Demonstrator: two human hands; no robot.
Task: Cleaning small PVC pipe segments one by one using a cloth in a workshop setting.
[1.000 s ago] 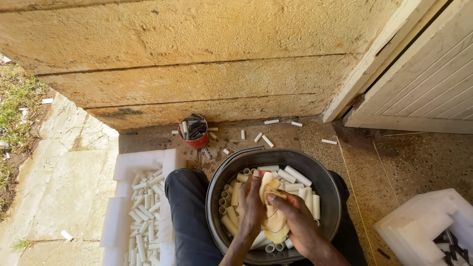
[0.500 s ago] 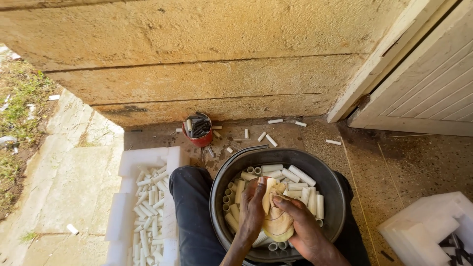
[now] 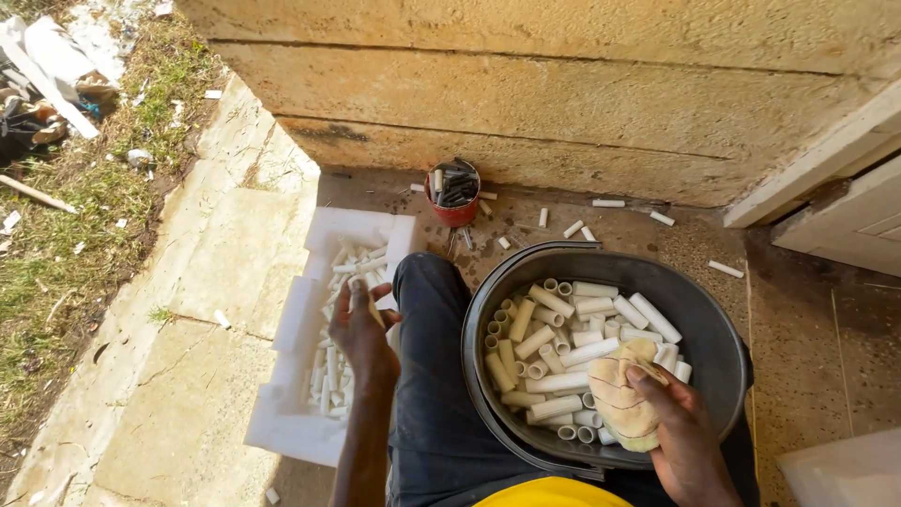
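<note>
**Left hand over foam tray, right hand on cloth in basin**

My left hand (image 3: 361, 324) is out over the white foam tray (image 3: 282, 418) on my left, fingers curled around one short white pipe piece (image 3: 373, 302), just above the loose pile of cut pipe pieces (image 3: 330, 371) lying in the tray. My right hand (image 3: 680, 437) is down in the dark round basin (image 3: 713, 319) resting on my lap, fingers closed on a yellowish cloth (image 3: 615, 394) that lies on top of the pipe pieces in the basin (image 3: 563, 343), near the basin's right front edge. My dark trouser leg (image 3: 427, 310) sits between tray and basin. Beyond the basin, a small red can (image 3: 455, 197) holding dark bits stands by the concrete wall (image 3: 563, 84), with a few stray white pieces scattered on the ground around it. Grass and litter are far left.
</note>
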